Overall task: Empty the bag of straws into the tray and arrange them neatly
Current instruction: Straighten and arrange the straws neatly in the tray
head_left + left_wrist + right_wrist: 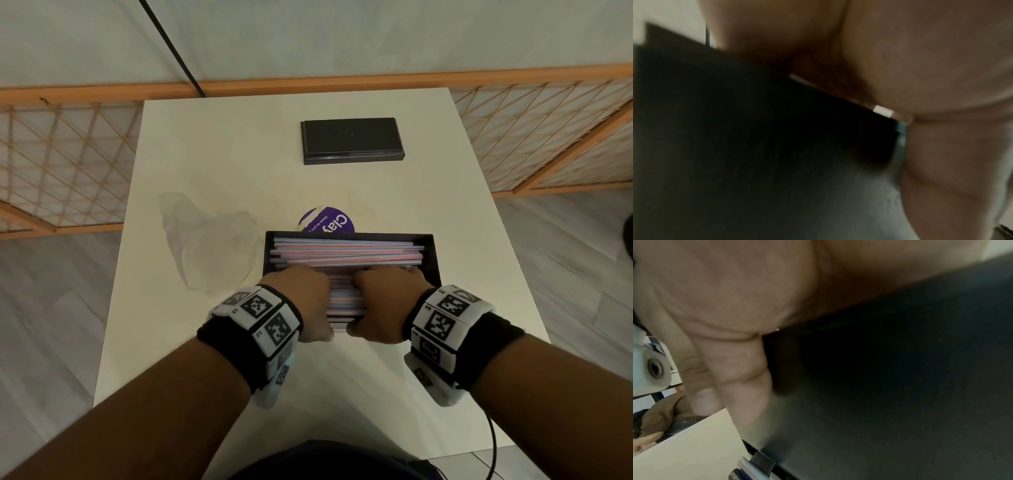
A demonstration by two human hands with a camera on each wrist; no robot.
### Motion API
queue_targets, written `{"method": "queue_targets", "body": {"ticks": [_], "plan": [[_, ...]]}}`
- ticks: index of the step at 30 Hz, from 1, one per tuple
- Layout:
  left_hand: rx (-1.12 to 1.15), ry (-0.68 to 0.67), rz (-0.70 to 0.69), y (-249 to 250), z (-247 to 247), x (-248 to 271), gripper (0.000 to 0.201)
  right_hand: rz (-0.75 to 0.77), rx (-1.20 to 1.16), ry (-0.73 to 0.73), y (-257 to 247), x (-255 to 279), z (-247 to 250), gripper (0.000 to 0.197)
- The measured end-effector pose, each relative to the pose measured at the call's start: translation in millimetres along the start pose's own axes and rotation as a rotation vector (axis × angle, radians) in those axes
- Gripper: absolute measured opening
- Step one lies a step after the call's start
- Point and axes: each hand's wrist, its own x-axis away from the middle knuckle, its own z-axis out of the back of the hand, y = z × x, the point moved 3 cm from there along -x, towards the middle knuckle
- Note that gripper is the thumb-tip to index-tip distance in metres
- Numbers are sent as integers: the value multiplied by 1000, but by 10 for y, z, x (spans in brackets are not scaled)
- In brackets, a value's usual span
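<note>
Straws (346,255), pink, white and pale blue, lay lengthwise in the black tray (434,253), stacked roughly parallel, a few ends uneven at the far side. The tray sat on the white table (212,144), its near edge tipped up between both hands.

Left hand (305,301) and right hand (383,301) were set side by side on the near part of the tray. Fingers reached forward over the straws, thumbs down on the near wall. Both hands looked curled around the tray's near edge, pressing the near straws. In the left wrist view the palm (920,65) lay against the dark tray wall (756,113), with one straw end (882,111) showing at the rim; blurred. In the right wrist view the thumb (744,378) lay flat along the dark wall (890,369); the other fingers were hidden there.

Just beyond the fingertips, past the tray's far wall, a purple round lid (327,221) with white lettering was partly hidden. To the left of the left hand, near the tray, the empty clear bag (209,240) lay crumpled. Well beyond the fingertips, a black flat box (352,140) lay toward the far end of the table. Marker-printed bands (263,315) were strapped on both wrists. A wooden lattice screen (68,164) stood behind the table.
</note>
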Motion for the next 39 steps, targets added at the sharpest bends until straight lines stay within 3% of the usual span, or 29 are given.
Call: {"method": "queue_targets", "body": {"ticks": [2,6,12,22,28,32,35,39], "plan": [[-1,11,-6,-5,-17,1,52,-3,8,1,12,10,-16,39],[-3,26,-13,-28,-41,-4,60,-29,35,-11,48,-5,-57,59],[9,23,-29,-29,-8,-1,52,-11,-23,23,53,-2,-23,40],[37,46,-29,-12,14,109,48,-17,-3,-14,41,32,6,38],[115,181,-90,-18,120,268,47,14,-33,73,113,248,189,35],[87,76,-98,36,105,281,35,28,-44,24,120,263,119,32],[73,72,-93,57,63,231,39,39,-21,48,92,245,102,30],[54,62,-73,60,-4,181,46,18,36,92,61,249,102,45]]}}
